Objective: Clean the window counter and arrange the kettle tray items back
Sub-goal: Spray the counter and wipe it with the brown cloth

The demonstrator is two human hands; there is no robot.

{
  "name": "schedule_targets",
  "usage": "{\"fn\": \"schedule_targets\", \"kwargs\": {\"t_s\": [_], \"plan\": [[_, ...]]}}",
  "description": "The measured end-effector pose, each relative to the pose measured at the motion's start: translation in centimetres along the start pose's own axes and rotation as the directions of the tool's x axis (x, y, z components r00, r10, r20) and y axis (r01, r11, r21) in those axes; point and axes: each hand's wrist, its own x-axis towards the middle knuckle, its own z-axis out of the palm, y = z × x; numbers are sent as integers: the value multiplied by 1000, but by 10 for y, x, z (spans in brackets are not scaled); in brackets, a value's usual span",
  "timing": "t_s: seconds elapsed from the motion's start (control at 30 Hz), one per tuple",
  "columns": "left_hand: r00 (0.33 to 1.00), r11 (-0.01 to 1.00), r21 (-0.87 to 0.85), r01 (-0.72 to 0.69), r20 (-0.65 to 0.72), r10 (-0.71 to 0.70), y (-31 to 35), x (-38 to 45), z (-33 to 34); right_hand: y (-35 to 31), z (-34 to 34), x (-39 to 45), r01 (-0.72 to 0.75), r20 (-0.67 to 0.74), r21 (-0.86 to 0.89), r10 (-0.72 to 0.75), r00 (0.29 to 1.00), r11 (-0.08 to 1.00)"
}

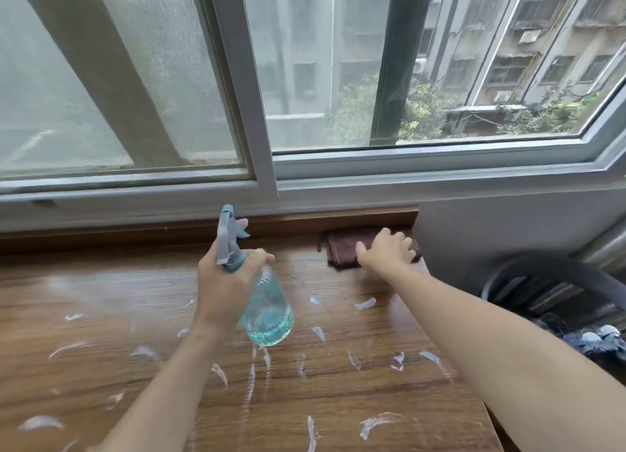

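Head view: the right hand lies flat on the brown cloth at the counter's far right corner, probably pressing; the left hand grips the spray bottle just beside it.

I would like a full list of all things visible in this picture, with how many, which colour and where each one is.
spray bottle: one, clear with blue liquid and a grey-blue trigger head, held above the middle of the counter
cloth: one, dark brown, folded, at the back right of the counter against the ledge
counter: one, brown wood grain, below the window
white smears: many, white, spread over the counter
window: one, grey-white sliding frames, behind the counter
dark bin: one, black, right of the counter
left hand: one, its grip around the neck of the spray bottle
right hand: one, resting flat on the cloth
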Motion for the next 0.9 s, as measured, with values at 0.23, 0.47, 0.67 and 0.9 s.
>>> {"fn": "schedule_targets", "kwargs": {"t_s": [0.23, 0.47, 0.67, 0.9], "plan": [[996, 998, 34, 55, -76, -53, 7, -29, -19, -21, 24, 16, -70, -100, -63, 64, 993, 995], [995, 998, 38, 43, -91, -40, 17, -36, -18, -35, 23, 9, 88, -33, 138, -84, 996, 987], [999, 1000, 6, -5, -32, 6, 29, -32, -14, -6, -28, 9, 335, -347, 128, -275, 897, 933], [1000, 1000, 10, -11, -1, 11, 26, -30, -2, 29, 11, 0, 563, -23, -396, -621, 784, 726]]}}
